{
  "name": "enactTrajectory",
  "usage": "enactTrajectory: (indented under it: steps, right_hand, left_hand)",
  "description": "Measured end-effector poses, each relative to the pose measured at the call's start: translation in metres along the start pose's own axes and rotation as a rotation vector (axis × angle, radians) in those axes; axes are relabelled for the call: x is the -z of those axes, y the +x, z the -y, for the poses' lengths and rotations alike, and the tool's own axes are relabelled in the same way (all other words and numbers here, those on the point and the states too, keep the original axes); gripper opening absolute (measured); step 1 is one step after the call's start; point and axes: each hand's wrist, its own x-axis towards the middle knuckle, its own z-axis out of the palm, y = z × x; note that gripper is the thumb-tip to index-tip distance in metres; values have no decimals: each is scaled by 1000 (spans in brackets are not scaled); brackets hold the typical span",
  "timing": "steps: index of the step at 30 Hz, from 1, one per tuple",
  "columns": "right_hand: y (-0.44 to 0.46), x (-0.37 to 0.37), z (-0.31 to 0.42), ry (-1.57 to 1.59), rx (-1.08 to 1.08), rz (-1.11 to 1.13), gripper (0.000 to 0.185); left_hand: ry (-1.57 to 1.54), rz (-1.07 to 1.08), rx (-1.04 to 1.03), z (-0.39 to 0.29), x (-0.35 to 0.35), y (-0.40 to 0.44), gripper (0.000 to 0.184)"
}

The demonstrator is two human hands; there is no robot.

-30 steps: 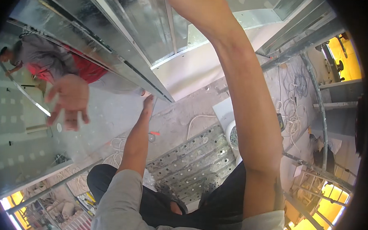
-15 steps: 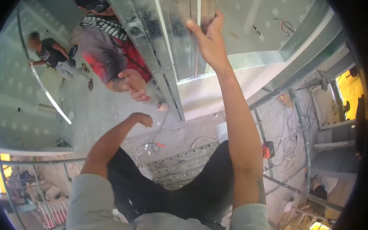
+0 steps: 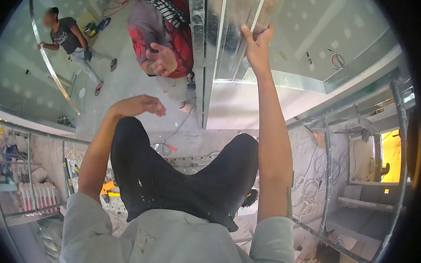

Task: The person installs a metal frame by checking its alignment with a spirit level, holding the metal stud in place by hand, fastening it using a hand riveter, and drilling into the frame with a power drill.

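My right hand point(image 3: 258, 51) is raised and closed on a shiny metal stud point(image 3: 260, 16), thumb on its left side and fingers at its right edge. Beside it, more upright metal profiles point(image 3: 200, 51) run down to a pale panel point(image 3: 233, 104). Over my left knee, my left hand point(image 3: 139, 105) hangs in the air with loosely bent fingers and nothing visible in it. Just beyond, a co-worker's hand point(image 3: 162, 61) reaches out, palm showing. That person, in a grey and red shirt point(image 3: 147, 30), stands left of the profiles.
Another person point(image 3: 66, 36) at the far left holds a long, thin metal strip point(image 3: 49, 65). Metal rails point(image 3: 326, 160) flank me on both sides. Coiled cables point(image 3: 308, 197) lie on the floor at right. A rack of tubes point(image 3: 41, 197) stands at lower left.
My view has swung, so the profiles look more upright and sit further right. My left hand has risen and its fingers have loosened. The far person has stepped, legs now apart.
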Motion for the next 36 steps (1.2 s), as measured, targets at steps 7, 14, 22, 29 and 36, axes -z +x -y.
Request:
enactTrajectory:
  steps: [7, 14, 22, 29, 36]
  right_hand:
    - [-1, 2, -2, -252, 25, -44, 92]
    - [-3, 0, 4, -52, 51, -23, 90]
    - [0, 1, -11, -60, 46, -25, 89]
    - [0, 6, -19, -174, 73, -49, 86]
    - [-1, 5, -9, -189, 93, -55, 85]
  left_hand:
    - [-25, -142, -159, -30, -7, 26, 41]
    - [-185, -378, -194, 77, -14, 166, 53]
    - [-291, -792, -565, 92, -40, 227, 80]
    - [224, -752, -279, 41, -37, 171, 50]
    - [-19, -978, -846, -136, 20, 41, 43]
